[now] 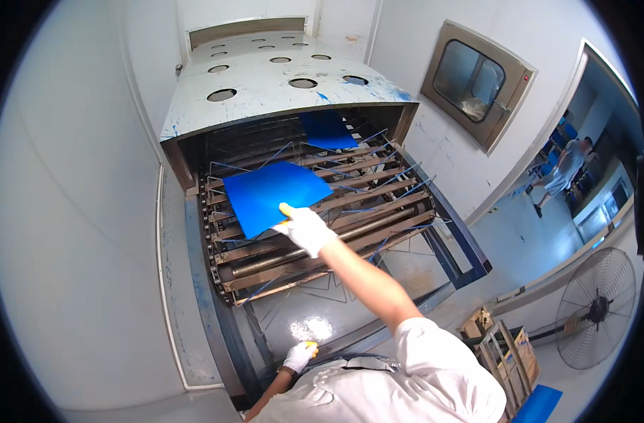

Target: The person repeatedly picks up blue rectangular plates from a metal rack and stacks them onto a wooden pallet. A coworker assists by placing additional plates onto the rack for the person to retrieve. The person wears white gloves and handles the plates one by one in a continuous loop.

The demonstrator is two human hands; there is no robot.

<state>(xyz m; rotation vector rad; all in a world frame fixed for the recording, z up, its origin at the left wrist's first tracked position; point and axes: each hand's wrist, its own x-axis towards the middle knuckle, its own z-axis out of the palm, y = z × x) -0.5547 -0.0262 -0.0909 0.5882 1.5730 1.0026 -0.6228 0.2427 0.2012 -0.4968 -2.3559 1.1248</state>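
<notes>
My R hand (308,233) is pinching a blue panel (274,192) by its edge; can't tell grip of my L hand (299,356). White housing (262,102) is partly covering a 2nd sheet (330,134).

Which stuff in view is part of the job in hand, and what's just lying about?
In use:
flat bright-blue sheet, pinched by white-gloved right hand
slatted brown metal conveyor below it
white hood with round holes
second flat blue sheet at the hood's mouth

Seemingly just lying about:
round grey wire-caged fan
tan slatted frame
blue flat piece, lower right, role unclear
</notes>
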